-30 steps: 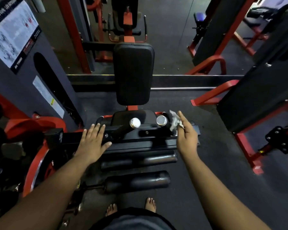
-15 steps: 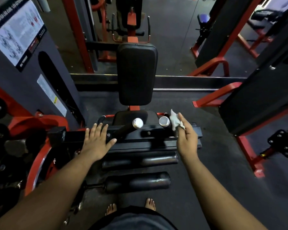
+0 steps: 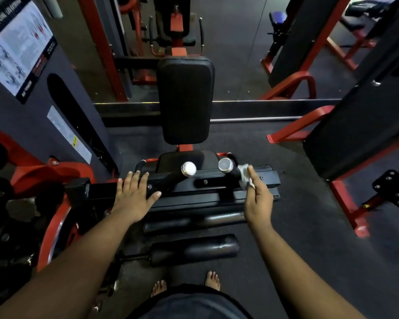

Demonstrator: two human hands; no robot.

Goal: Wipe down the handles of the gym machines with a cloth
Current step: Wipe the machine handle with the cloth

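A black and red leg machine stands in front of me, with two black handles ending in chrome caps, the left handle (image 3: pixel 188 169) and the right handle (image 3: pixel 225 165). My right hand (image 3: pixel 258 200) pinches a small crumpled white cloth (image 3: pixel 244 178) and holds it against the right side of the right handle. My left hand (image 3: pixel 134 195) rests flat, fingers straight, on the machine's black crossbar (image 3: pixel 194 194), left of the left handle.
A black back pad (image 3: pixel 186 100) stands upright behind the handles. Two black roller pads (image 3: pixel 194 249) lie near my bare feet. The grey weight stack housing (image 3: pixel 32 88) rises on the left. Red-framed machines (image 3: pixel 355 134) stand at the right, with dark rubber floor between.
My right hand has slid the cloth slightly down along the right handle's side. My left hand has stayed on the crossbar. The view has shifted a little.
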